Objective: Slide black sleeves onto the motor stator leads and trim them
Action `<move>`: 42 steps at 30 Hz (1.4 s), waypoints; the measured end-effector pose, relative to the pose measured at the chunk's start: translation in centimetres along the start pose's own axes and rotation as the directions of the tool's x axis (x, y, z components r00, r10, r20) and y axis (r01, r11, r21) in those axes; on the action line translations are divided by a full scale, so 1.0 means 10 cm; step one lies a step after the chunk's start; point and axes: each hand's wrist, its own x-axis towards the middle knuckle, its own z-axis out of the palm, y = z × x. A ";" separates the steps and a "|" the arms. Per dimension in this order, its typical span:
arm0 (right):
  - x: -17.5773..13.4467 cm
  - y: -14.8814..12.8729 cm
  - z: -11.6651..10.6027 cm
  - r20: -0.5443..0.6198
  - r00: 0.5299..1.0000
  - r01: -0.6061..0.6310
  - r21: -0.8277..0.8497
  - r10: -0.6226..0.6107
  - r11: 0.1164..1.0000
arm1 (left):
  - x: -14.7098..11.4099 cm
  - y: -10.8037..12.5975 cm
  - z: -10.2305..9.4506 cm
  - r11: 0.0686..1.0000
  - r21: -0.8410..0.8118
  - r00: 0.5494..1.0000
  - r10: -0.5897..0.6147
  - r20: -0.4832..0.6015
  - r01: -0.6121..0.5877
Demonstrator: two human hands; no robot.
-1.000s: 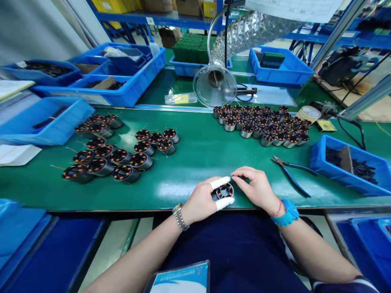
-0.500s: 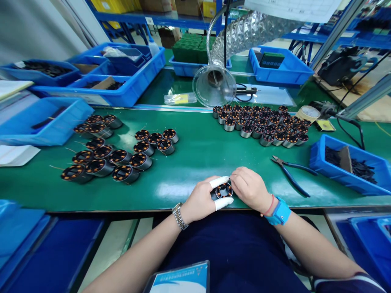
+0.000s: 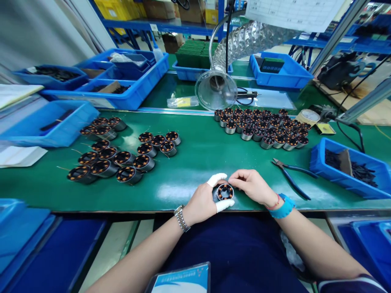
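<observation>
My left hand, with white finger cots on thumb and forefinger, is closed around a wound motor stator near the bench's front edge. The stator is a metal ring with copper windings and black inserts, its open end facing up. At its upper right rim, my right hand pinches thumb and forefinger together. Whatever lies between those fingertips is too small to make out. Cutting pliers with blue handles lie open to the right of my right hand.
Several stators with loose wire ends stand at left. A tight group of stators stands at back right. A blue bin of black strips sits at right, more blue trays at back left. A clear extraction hood hangs behind.
My right hand's fingers have gone from curled against the stator's edge to a more stretched pinch, the wrist turning slightly. My left hand keeps its hold. The whole view has shifted a little.
</observation>
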 end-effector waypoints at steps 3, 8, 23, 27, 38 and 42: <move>0.01 0.02 0.06 -0.062 0.998 0.009 -0.045 -0.011 0.999 | -0.02 0.02 0.03 0.998 0.054 1.000 -0.012 -0.022 0.013; -0.03 0.02 0.12 -0.162 0.987 -0.030 -0.119 0.010 0.992 | -0.06 0.02 0.08 0.987 0.158 0.995 0.031 -0.098 -0.015; -0.32 -0.19 -0.21 0.418 0.625 0.760 -0.520 -0.660 0.390 | -0.12 0.11 -0.25 0.905 -0.424 0.908 0.161 0.387 0.021; -0.38 -0.20 -0.05 0.184 0.910 0.413 -0.335 -0.371 0.847 | -0.13 0.14 -0.22 0.968 -0.104 0.944 0.248 0.218 -0.230; -0.41 -0.06 -0.01 -0.002 0.972 0.218 -0.350 -0.233 0.911 | -0.06 0.06 -0.18 0.872 0.271 0.912 0.399 0.090 -0.408; -0.43 0.05 -0.01 0.099 0.848 0.457 -0.634 -0.521 0.624 | -0.05 0.04 -0.17 0.913 0.200 0.934 0.343 0.103 -0.357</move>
